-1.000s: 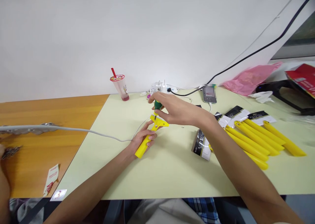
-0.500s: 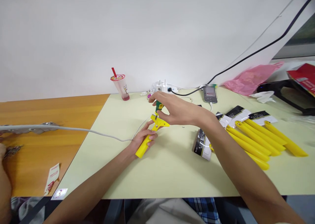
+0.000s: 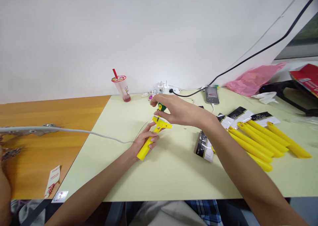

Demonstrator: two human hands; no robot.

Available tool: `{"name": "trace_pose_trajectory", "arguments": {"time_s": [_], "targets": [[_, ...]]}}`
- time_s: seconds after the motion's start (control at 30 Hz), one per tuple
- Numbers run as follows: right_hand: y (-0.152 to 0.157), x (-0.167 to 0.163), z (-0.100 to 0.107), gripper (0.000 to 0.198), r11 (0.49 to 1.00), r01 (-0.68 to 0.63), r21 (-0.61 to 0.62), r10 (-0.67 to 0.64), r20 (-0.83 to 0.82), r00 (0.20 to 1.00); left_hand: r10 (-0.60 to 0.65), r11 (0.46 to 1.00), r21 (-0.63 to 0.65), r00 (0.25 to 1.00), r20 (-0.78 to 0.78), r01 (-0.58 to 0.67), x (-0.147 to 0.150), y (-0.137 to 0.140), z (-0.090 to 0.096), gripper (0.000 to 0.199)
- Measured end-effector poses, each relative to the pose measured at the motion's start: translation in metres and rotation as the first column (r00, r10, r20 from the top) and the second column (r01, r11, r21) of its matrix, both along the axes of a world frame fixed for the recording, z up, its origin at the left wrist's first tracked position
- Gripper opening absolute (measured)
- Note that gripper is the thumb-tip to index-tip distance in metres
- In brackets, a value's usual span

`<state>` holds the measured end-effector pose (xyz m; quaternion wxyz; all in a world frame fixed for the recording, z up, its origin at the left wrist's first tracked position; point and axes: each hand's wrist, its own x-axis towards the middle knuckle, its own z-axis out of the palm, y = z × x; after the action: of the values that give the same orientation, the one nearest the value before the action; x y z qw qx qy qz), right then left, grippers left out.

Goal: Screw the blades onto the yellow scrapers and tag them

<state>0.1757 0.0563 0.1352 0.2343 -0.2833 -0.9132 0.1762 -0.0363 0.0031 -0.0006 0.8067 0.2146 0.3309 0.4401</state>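
While the left hand (image 3: 142,140) grips a yellow scraper (image 3: 144,150) over the middle of the tabletop (image 3: 171,179), the right hand (image 3: 175,109) grasps a green-and-yellow screwdriver (image 3: 162,107) at the scraper's head, apparently mid-screwing, direction unclear, so the next turn calls for steady alignment.

cup, phone, cables and sundries by a white wall

plastic cup (image 3: 122,89): printed lid, red straw (image 3: 115,73), a little reddish liquid at base. phone (image 3: 212,96): screen pixelated, white lead at lower edge. black cable (image 3: 283,37): plugged in at its left end. pink plastic bag (image 3: 255,79): crumpled, near the wall. grey cable (image 3: 72,130): spans the orange wooden tabletop (image 3: 72,110). paper strip (image 3: 53,178): printed, lying on the wood.
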Motion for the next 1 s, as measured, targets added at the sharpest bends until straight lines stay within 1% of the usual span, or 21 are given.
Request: {"name": "trace_pose_trajectory", "arguments": {"time_s": [0.17, 0.27, 0.6, 0.7, 1.0], "targets": [[-0.0024, 0.0010, -0.0006, 0.037, 1.000, -0.025, -0.011, 0.025, 0.022, 0.999, 0.005, 1.000, 0.005, 1.000, 0.012, -0.005, -0.0012, 0.0017, -0.0004, 0.060], [-0.0034, 0.0005, 0.0003, 0.039, 0.999, -0.025, -0.020, 0.026, 0.019, 0.999, 0.009, 1.000, 0.007, 1.000, 0.009, -0.009, -0.0017, 0.0026, -0.0003, 0.061], [-0.0018, 0.0005, 0.0031, 0.023, 0.999, -0.003, -0.042, 0.004, 0.024, 1.000, 0.012, 1.000, -0.003, 1.000, 0.019, -0.012, -0.0004, 0.0016, 0.0008, 0.068], [-0.0015, -0.0001, 0.0030, 0.020, 0.999, -0.004, -0.045, 0.005, 0.030, 1.000, 0.027, 1.000, -0.014, 1.000, 0.010, -0.027, 0.0003, 0.0014, 0.0018, 0.067], [-0.0011, -0.0005, 0.0027, 0.014, 1.000, -0.009, -0.023, 0.010, 0.030, 0.999, 0.028, 1.000, 0.005, 0.999, 0.023, -0.028, -0.0012, 0.0021, -0.0002, 0.067]]}}
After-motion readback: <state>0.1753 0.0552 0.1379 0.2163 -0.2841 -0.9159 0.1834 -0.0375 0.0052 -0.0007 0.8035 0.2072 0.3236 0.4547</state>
